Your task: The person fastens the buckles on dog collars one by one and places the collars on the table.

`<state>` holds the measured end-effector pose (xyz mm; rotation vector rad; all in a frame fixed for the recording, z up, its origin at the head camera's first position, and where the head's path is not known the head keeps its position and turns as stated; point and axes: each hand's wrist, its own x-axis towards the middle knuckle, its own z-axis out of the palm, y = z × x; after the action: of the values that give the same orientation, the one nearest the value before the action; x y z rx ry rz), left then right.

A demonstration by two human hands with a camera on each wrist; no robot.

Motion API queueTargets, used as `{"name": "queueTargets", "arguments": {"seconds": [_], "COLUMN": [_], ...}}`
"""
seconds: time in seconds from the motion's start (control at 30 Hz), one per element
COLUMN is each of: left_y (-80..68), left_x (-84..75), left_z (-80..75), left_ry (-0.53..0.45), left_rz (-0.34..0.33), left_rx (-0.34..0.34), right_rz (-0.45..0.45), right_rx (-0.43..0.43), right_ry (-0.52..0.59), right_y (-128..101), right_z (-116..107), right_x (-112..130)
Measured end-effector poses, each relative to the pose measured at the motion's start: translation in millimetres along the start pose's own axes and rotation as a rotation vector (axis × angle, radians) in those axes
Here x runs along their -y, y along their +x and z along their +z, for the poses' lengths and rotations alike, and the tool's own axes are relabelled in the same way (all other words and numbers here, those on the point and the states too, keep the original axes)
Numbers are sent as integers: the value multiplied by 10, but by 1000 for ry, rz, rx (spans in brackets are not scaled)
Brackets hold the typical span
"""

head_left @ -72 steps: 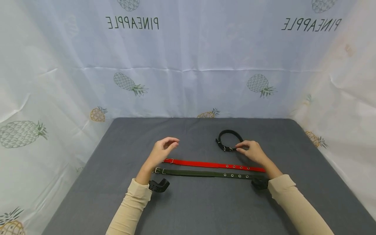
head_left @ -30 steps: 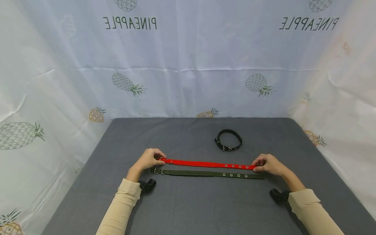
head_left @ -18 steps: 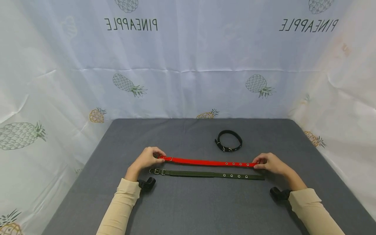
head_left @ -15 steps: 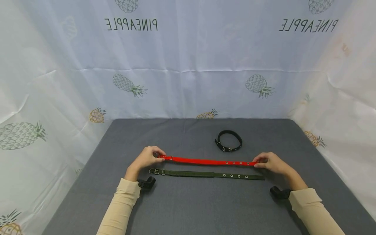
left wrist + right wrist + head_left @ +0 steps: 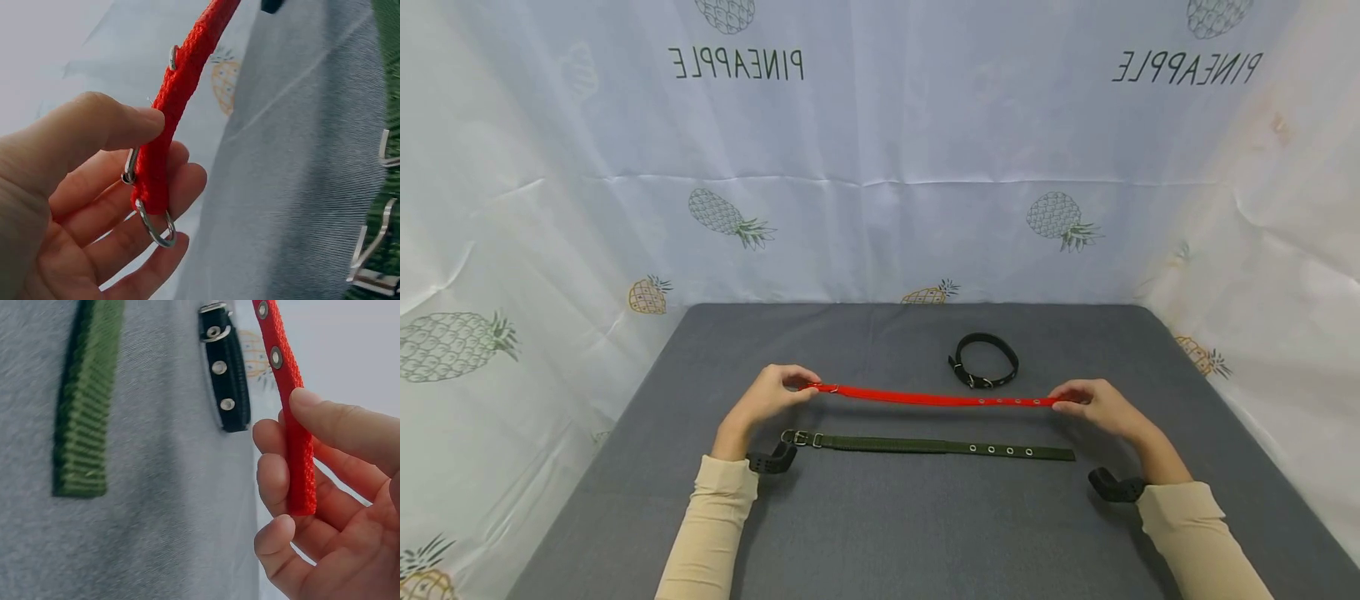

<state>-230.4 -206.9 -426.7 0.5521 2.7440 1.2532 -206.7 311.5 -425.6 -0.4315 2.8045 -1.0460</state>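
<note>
A: How is the red collar (image 5: 934, 397) held?
B: It is stretched straight between the hands and raised off the grey counter (image 5: 925, 533). Its buckle end (image 5: 150, 206) is pinched between thumb and fingers of the left hand (image 5: 767, 398); its eyelet end (image 5: 299, 469) is pinched likewise by the right hand (image 5: 1097, 407).

A: What is located near the hands?
B: An olive-green collar (image 5: 925, 446) is laid flat on the counter just nearer the person than the hands, parallel to the red collar. A black collar (image 5: 985, 360), fastened into a loop, is placed beyond the right hand.
</note>
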Motion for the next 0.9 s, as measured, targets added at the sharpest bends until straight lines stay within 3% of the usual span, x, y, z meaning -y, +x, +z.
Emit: {"name": "queueTargets", "arguments": {"seconds": [0.17,0.5,0.9], "left_y": [-12,-35,-58], "left_x": [-32,-75,-154], "left_z": [-46,-70,-86], "left_ry": [-17,-94,-116], "left_rz": [26,-4,26], "left_rx": [-25,-83,-160], "right_rz": [-21,-38,-37], "right_rx": [-18,-75,-229], "right_ry": [25,56,115], "right_y": [-21,-36,-41], "right_z": [-40,-85,-56], "right_x": [48,133,214]}}
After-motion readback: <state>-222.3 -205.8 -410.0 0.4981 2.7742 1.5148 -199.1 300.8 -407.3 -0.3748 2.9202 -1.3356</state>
